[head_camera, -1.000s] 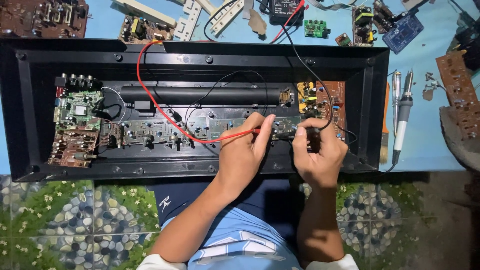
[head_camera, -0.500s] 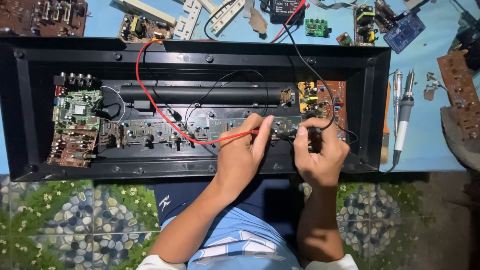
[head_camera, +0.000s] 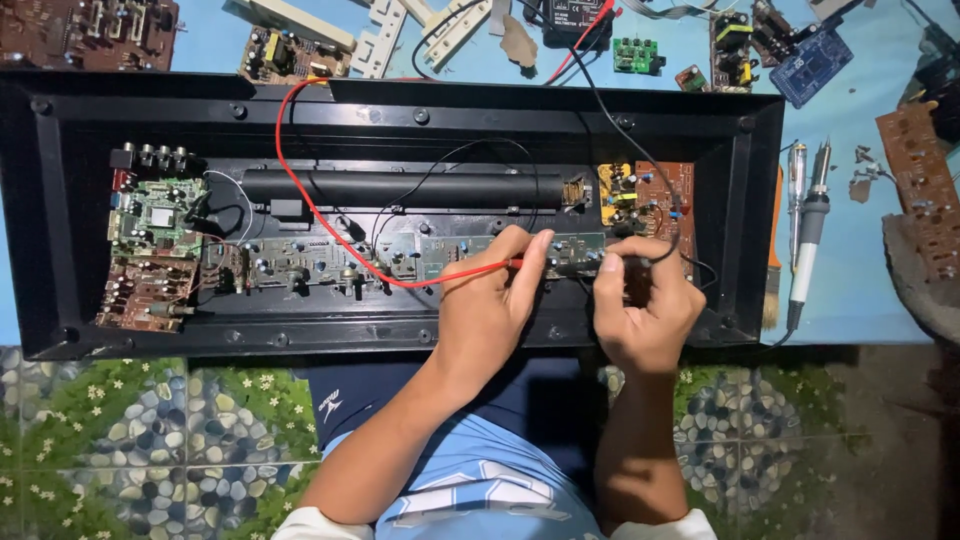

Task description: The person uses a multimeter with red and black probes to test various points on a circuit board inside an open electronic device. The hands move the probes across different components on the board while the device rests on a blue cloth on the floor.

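Probing the long green circuit board (head_camera: 500,255) inside the open black casing (head_camera: 60,200), left hand (head_camera: 490,310) pinches the red probe (head_camera: 480,270), right hand (head_camera: 645,315) grips the black probe (head_camera: 590,268); tips should sit steady on separate solder points, never bridging.

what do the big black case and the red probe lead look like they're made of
Long black open case: probably moulded plastic with a matte finish, judging by its ribbed walls and moulded screw posts. Thin red probe lead: flexible, smooth, slightly glossy insulation, likely rubber or PVC, as it bends in loose curves towards the left hand.
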